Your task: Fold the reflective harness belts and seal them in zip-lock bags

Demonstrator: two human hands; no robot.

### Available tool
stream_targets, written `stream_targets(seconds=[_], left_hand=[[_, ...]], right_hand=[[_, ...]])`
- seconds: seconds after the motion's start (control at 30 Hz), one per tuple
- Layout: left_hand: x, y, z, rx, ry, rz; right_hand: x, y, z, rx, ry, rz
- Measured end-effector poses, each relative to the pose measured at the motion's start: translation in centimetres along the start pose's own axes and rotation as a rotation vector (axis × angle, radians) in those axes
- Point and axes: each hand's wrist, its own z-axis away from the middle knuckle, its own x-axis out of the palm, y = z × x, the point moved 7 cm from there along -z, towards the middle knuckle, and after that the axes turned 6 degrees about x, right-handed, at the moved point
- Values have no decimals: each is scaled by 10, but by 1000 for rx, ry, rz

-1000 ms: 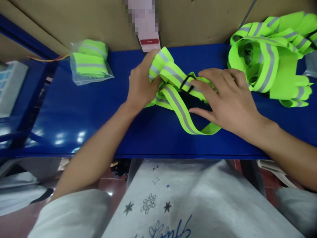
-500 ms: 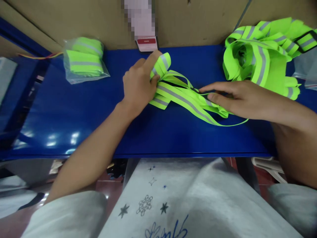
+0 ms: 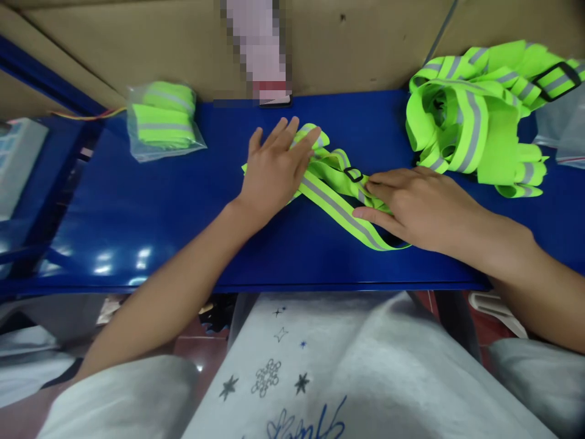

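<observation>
A neon yellow-green reflective strap (image 3: pixel 340 207) with a grey stripe lies bunched on the blue table in front of me. My left hand (image 3: pixel 276 164) rests on its left end, fingers spread and stretched out, palm down. Near the strap's middle shows a black buckle (image 3: pixel 353 175). Just right of the buckle, my right hand (image 3: pixel 406 204) lies over the strap, with its fingers together and the thumb apart below them. The right fingertips touch the bunched webbing, and part of the strap is hidden beneath that hand.
A clear bag (image 3: pixel 167 116) of folded reflective strap sits at the back left. At the back right is a pile of loose reflective straps (image 3: pixel 470 122) with a black buckle, beside clear plastic bags (image 3: pixel 569 137). A phone (image 3: pixel 275 100) stands against the cardboard wall (image 3: pixel 365 42).
My left hand has loosened from the folded strap and its fingers have spread. My right hand has moved left and down along the strap, and the buckle now shows.
</observation>
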Motion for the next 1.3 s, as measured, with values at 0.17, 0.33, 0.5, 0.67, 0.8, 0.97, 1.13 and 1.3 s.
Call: stream_targets(seconds=[0.17, 0.33, 0.5, 0.67, 0.8, 0.97, 1.13, 1.3], left_hand=[[2, 13, 3, 88, 27, 142], [-10, 4, -2, 85, 179, 240], [-11, -5, -3, 67, 222, 71], [-2, -34, -2, -14, 274, 29], [7, -46, -5, -106, 137, 50], [-8, -32, -6, -136, 202, 64], [-8, -19, -7, -132, 180, -74], [-5, -12, -4, -69, 183, -86]], right_hand=[[-1, -8, 2, -22, 56, 31], [1, -16, 7, 44, 7, 102], [1, -19, 9, 18, 2, 139], [0, -16, 6, 14, 87, 114], [5, -12, -1, -29, 132, 25], [12, -12, -13, -194, 160, -212], [18, -15, -21, -201, 123, -321], [20, -24, -24, -179, 177, -155]])
